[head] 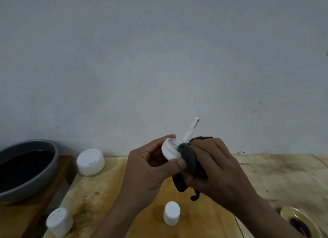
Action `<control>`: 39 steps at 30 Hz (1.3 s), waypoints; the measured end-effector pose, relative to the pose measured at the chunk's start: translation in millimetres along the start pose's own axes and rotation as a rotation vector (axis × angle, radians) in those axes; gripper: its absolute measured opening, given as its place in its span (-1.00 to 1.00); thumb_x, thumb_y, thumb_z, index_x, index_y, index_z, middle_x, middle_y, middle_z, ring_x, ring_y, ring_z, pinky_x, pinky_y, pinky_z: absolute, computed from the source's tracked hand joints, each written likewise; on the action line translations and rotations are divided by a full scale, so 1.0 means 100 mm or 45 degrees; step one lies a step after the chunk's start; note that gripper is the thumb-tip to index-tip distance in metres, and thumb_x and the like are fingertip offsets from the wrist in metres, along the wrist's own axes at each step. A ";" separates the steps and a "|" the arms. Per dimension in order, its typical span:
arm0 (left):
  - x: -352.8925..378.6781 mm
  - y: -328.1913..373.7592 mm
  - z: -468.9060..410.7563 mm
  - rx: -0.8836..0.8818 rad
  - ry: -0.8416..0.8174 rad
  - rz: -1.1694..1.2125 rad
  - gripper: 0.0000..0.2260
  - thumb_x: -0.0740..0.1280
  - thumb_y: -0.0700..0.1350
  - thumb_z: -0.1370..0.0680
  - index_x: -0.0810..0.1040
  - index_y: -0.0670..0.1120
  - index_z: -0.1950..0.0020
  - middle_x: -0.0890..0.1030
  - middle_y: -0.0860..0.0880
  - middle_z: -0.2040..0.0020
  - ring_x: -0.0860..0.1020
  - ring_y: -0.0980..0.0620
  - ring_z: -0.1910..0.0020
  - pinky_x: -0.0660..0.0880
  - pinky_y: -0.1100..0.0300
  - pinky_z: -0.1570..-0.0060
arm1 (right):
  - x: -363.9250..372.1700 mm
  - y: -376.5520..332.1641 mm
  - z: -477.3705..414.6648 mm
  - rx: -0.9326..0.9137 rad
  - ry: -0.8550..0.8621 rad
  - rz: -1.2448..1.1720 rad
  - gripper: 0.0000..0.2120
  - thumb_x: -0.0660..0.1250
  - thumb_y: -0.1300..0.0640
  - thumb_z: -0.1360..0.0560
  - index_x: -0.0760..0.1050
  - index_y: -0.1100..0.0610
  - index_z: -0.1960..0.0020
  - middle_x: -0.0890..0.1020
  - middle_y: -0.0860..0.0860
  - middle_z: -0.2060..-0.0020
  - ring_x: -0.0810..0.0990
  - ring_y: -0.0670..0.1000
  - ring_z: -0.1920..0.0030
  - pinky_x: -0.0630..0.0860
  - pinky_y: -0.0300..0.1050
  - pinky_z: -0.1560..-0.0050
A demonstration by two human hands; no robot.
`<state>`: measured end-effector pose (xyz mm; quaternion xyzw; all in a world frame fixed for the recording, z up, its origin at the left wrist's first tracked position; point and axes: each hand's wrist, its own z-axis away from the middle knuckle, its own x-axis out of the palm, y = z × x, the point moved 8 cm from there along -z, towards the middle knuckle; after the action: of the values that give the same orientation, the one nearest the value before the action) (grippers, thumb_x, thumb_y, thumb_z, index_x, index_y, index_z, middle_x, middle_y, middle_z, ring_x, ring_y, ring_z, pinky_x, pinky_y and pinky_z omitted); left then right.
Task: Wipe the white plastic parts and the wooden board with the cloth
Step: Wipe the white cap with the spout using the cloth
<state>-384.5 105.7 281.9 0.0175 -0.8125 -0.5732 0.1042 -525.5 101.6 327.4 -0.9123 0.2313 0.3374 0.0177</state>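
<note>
My left hand (149, 168) grips a white plastic part (169, 151), a round cap with a thin white stem (191, 129) that sticks up and to the right. My right hand (216, 168) holds a dark grey cloth (189, 159) bunched against the cap's open face. Both hands are raised above the wooden board (110, 189). Three more white plastic parts stand on the board: a wide round one (90, 161) at the back left, a small one (60, 221) at the front left, and a small cylinder (171, 213) below my hands.
A grey bowl (51, 168) of dark liquid sits at the left on a darker wooden stand. A small glass dish (300, 221) with a dark residue lies at the front right. A pale wall rises right behind the board.
</note>
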 end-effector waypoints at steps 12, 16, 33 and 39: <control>0.20 -0.09 -0.04 -0.252 -0.253 0.521 -0.33 0.61 0.21 -0.34 0.58 0.01 -0.39 0.61 -0.25 -0.28 0.63 -0.14 -0.22 0.60 -0.01 -0.16 | -0.07 0.10 -0.04 -0.107 0.095 -0.068 -0.65 0.41 0.01 -0.52 0.42 0.18 -0.17 0.47 0.04 -0.10 0.50 0.03 -0.05 0.37 -0.27 -0.24; 0.14 0.03 -0.06 -0.048 -0.122 0.285 -0.35 0.65 0.18 -0.27 0.61 0.09 -0.32 0.66 -0.12 -0.22 0.65 -0.10 -0.18 0.62 0.09 -0.07 | -0.10 0.12 -0.01 -0.101 0.162 -0.048 -0.66 0.39 -0.03 -0.55 0.43 0.19 -0.16 0.47 0.06 -0.10 0.50 0.03 -0.06 0.37 -0.25 -0.25; 0.16 0.05 -0.25 -0.054 -0.257 0.490 -0.46 0.54 0.08 -0.47 0.56 -0.01 -0.41 0.61 -0.16 -0.33 0.57 -0.15 -0.33 0.55 0.09 -0.23 | -0.01 0.28 -0.14 -0.175 0.115 -0.069 -0.59 0.46 0.01 -0.49 0.41 0.18 -0.20 0.42 0.10 -0.13 0.47 0.06 -0.03 0.39 -0.20 -0.15; 0.21 -0.01 -0.31 -0.179 -0.343 0.556 -0.48 0.43 0.19 -0.54 0.56 -0.03 -0.42 0.59 -0.11 -0.39 0.54 -0.09 -0.38 0.51 0.10 -0.30 | 0.03 0.37 -0.21 -0.194 0.068 -0.120 -0.57 0.50 0.05 -0.47 0.41 0.18 -0.22 0.42 0.09 -0.15 0.48 0.07 -0.03 0.50 -0.10 -0.02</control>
<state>-398.8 73.3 293.7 -0.2421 -0.7617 -0.5894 0.1173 -526.4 62.8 346.5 -0.9296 0.1623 0.3283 -0.0420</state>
